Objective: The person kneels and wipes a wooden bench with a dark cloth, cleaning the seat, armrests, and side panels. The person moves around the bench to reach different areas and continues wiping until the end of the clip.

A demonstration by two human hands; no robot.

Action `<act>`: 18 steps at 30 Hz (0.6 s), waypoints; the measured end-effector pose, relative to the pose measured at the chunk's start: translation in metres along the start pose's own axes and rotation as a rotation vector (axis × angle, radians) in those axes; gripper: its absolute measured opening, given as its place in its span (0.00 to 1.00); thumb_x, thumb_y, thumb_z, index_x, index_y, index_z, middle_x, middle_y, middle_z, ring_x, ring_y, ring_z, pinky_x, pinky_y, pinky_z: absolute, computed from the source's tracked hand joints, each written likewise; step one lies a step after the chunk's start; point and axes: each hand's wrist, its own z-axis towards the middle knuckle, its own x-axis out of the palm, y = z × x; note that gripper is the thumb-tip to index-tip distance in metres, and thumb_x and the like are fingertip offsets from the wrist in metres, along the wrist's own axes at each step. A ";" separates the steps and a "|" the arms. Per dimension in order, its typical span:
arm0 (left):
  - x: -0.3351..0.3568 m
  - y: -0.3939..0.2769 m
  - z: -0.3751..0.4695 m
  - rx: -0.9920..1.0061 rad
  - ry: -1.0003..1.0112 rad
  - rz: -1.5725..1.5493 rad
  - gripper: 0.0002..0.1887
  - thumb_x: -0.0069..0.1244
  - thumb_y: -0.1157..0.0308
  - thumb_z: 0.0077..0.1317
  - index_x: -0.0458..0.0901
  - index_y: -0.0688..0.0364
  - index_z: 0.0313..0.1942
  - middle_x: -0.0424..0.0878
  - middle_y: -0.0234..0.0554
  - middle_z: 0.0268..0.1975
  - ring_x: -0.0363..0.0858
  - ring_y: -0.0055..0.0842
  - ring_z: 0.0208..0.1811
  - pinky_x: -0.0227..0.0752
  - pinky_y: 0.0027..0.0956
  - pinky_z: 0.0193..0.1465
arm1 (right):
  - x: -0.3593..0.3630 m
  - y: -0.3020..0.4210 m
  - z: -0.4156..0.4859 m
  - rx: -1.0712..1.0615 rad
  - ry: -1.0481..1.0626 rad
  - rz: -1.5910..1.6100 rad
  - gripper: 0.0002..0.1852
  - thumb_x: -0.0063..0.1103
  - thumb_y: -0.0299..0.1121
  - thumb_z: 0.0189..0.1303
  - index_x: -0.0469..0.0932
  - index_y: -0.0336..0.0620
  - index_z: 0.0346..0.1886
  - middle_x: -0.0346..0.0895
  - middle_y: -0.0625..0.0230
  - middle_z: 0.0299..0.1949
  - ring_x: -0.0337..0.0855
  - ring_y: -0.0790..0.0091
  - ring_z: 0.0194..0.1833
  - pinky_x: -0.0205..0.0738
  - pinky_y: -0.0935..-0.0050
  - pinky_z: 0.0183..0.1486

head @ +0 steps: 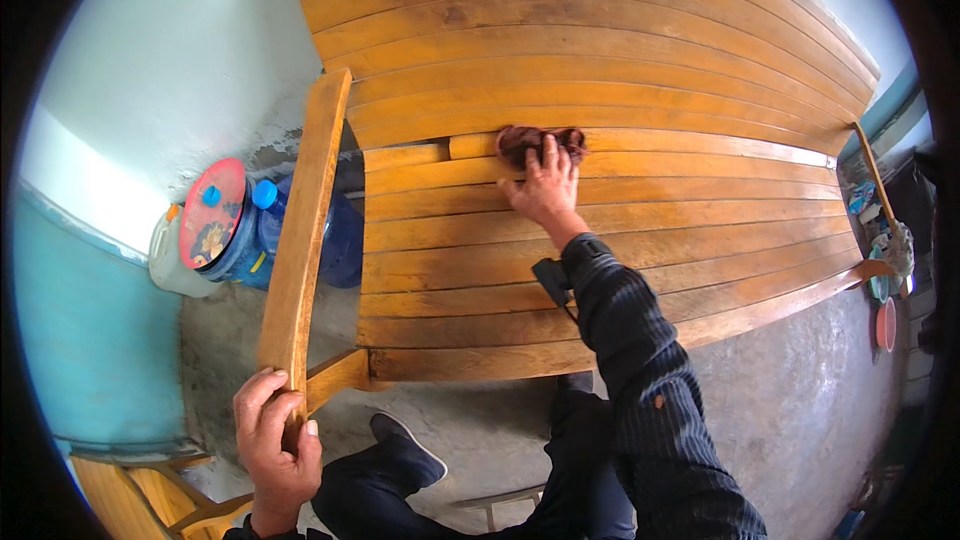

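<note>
A slatted wooden bench (480,270) with a high slatted back (570,30) stretches in front of me. My right hand (549,191) presses a dark reddish-brown cloth (517,146) onto the slats where the seat meets the back. Left of the cloth, a dark gap shows between two slats. The front end of the bench's left armrest (304,240) is gripped by my left hand (276,435), thumb on one side and fingers over the top.
Beyond the armrest stand a blue water jug (341,240), a blue container with a red lid (214,214) and a whitish jerrycan (169,262). A grey cloth (900,247) hangs on the right armrest. Below it is a pink basin (886,325). Wooden furniture (150,495) stands lower left.
</note>
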 end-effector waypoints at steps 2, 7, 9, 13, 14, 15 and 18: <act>0.000 -0.001 0.000 -0.017 -0.003 -0.009 0.17 0.56 0.77 0.56 0.83 0.67 0.48 0.79 0.55 0.63 0.78 0.54 0.67 0.72 0.54 0.72 | 0.005 0.029 -0.003 -0.094 0.042 -0.009 0.50 0.64 0.67 0.64 0.69 0.44 0.82 0.46 0.51 0.89 0.46 0.42 0.87 0.37 0.36 0.87; -0.001 0.001 -0.001 -0.021 0.008 0.000 0.15 0.56 0.77 0.58 0.84 0.67 0.47 0.79 0.55 0.62 0.78 0.53 0.68 0.72 0.53 0.72 | 0.005 0.053 -0.006 -0.226 0.126 -0.010 0.47 0.64 0.64 0.67 0.69 0.45 0.82 0.48 0.56 0.89 0.48 0.46 0.87 0.41 0.42 0.87; -0.001 0.002 -0.001 -0.017 -0.001 -0.010 0.15 0.57 0.77 0.59 0.84 0.67 0.47 0.79 0.55 0.63 0.78 0.53 0.68 0.72 0.53 0.72 | -0.002 0.040 -0.007 -0.253 0.173 -0.019 0.45 0.63 0.62 0.68 0.69 0.46 0.82 0.51 0.58 0.89 0.50 0.48 0.86 0.42 0.43 0.88; 0.001 0.001 -0.002 -0.035 -0.008 -0.025 0.14 0.57 0.77 0.61 0.84 0.67 0.48 0.79 0.55 0.63 0.78 0.52 0.67 0.72 0.52 0.71 | -0.019 -0.002 -0.015 -0.277 0.148 -0.056 0.44 0.62 0.63 0.69 0.70 0.48 0.82 0.54 0.60 0.88 0.52 0.49 0.86 0.43 0.45 0.88; 0.001 0.000 -0.003 -0.045 -0.010 -0.017 0.14 0.57 0.77 0.61 0.84 0.67 0.48 0.79 0.55 0.63 0.78 0.52 0.67 0.72 0.52 0.71 | -0.024 -0.016 -0.018 -0.264 0.125 -0.063 0.44 0.62 0.63 0.69 0.70 0.49 0.82 0.55 0.60 0.87 0.52 0.49 0.86 0.44 0.45 0.88; 0.000 0.000 -0.003 -0.042 -0.011 -0.017 0.14 0.57 0.77 0.61 0.83 0.67 0.48 0.79 0.55 0.63 0.78 0.52 0.67 0.72 0.52 0.71 | -0.029 -0.030 -0.021 -0.238 0.123 -0.080 0.43 0.62 0.63 0.69 0.70 0.50 0.82 0.56 0.60 0.87 0.53 0.49 0.86 0.44 0.46 0.88; 0.000 -0.001 -0.003 -0.025 -0.020 -0.018 0.13 0.57 0.78 0.62 0.83 0.67 0.48 0.79 0.55 0.63 0.78 0.53 0.67 0.73 0.52 0.70 | -0.046 -0.082 -0.034 -0.140 0.099 -0.119 0.43 0.62 0.62 0.70 0.71 0.50 0.81 0.57 0.59 0.87 0.54 0.50 0.86 0.46 0.47 0.87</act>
